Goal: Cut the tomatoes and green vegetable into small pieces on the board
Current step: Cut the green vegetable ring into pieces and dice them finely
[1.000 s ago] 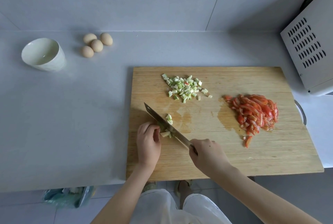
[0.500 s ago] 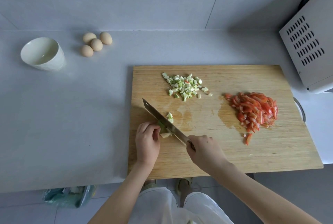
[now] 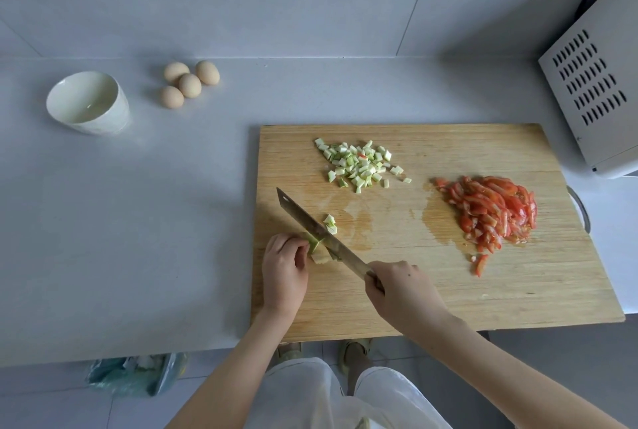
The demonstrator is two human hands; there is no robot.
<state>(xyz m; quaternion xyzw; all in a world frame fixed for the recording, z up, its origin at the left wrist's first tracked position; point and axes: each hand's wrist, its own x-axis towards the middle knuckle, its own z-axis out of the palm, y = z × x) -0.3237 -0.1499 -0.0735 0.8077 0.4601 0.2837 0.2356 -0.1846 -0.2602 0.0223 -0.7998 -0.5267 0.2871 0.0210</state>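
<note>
The left hand (image 3: pixel 284 268) pinches the last green vegetable (image 3: pixel 316 247) bit on the board (image 3: pixel 414 290). The right hand (image 3: pixel 400 288) grips the knife (image 3: pixel 321 233). Fingertips should stay tucked back, with small, straight cuts. The tomatoes (image 3: pixel 493 212) look cut.

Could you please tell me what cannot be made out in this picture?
Head view:
- Handle of the knife: hidden in the right hand.
- green vegetable piece: mostly covered by the left hand and knife; remaining amount unclear.
- grey appliance: cut off by the right edge.
- bag below the counter: blurred, contents unclear.
</note>
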